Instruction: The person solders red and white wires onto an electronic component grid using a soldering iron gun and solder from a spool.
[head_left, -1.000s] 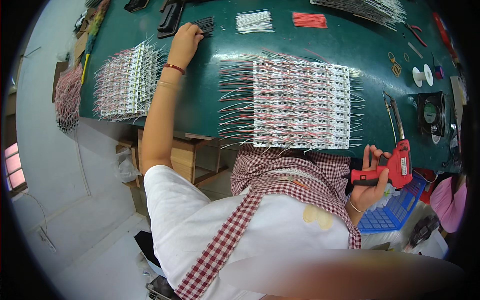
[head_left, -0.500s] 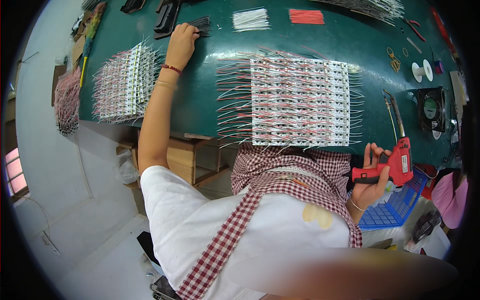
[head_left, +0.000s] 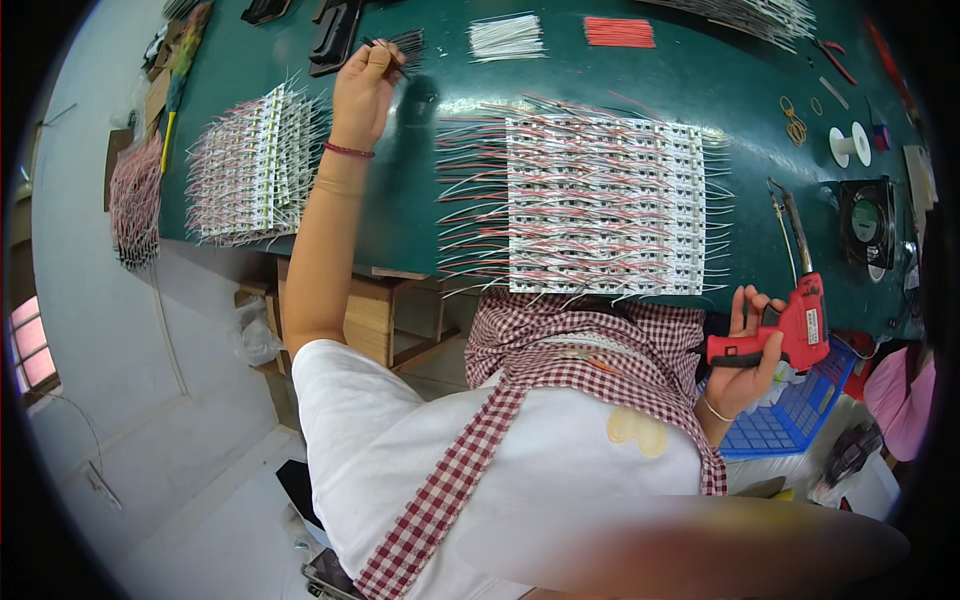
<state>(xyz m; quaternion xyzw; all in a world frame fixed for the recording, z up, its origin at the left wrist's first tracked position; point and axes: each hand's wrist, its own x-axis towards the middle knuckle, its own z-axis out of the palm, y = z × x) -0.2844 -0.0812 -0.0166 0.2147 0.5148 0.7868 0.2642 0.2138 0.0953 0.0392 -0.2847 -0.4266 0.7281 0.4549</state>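
At the far left of the table my left hand [head_left: 365, 88] is closed in a pinch on a thin black wire, beside a small pile of black wires [head_left: 411, 46]. My right hand [head_left: 742, 362] is wrapped round the handle of a red soldering gun [head_left: 803, 325], whose metal tip and thin solder feed tube point away from me over the table. In front of me lies a panel of white circuit boards [head_left: 605, 205], with rows of red and white wires sticking out past both sides.
A stack of wired boards [head_left: 250, 165] stands at the left. White wires [head_left: 506, 38] and red wires [head_left: 620, 32] lie in bundles at the back. A white spool [head_left: 849, 145], rubber bands [head_left: 794, 122], red-handled pliers [head_left: 838, 62] and a black round-faced device [head_left: 866, 222] are at right; a blue basket [head_left: 790, 420] sits below.
My left hand has drawn back slightly from the pile of black wires and turned, with a black wire now showing at its fingertips. My right hand still holds the soldering gun in place.
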